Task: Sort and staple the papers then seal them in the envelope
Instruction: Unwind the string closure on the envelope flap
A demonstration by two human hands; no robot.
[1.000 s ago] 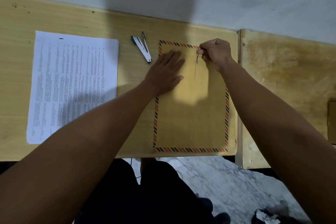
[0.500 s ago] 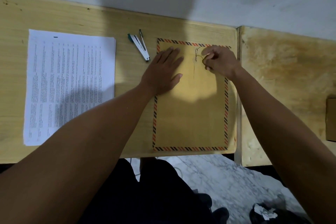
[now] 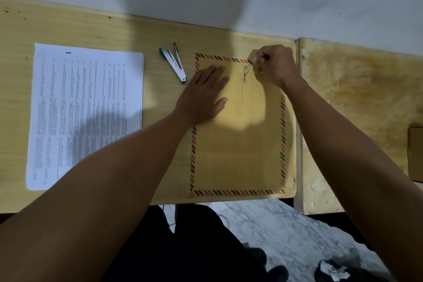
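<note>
A brown envelope [image 3: 238, 151] with a red and black striped border lies flat on the wooden desk [image 3: 91, 27]. My left hand [image 3: 203, 94] presses flat on its upper left part, fingers straight. My right hand [image 3: 274, 63] pinches the thin closure string [image 3: 246, 70] at the envelope's top, beside the two small eyelets. A stack of printed white papers [image 3: 84, 107] lies at the desk's left. An open stapler [image 3: 175, 62], white with green ends, sits between papers and envelope.
A second, rougher wooden table [image 3: 357, 107] abuts the desk on the right, with a brown object [image 3: 415, 153] at the frame's edge. A white wall runs behind. Below the desk edge are my dark-clothed legs and marbled floor with crumpled paper [image 3: 334, 272].
My right hand has circled around the eyelets with the string, going down and left, then back up to the top edge. My left hand stays pressed on the envelope.
</note>
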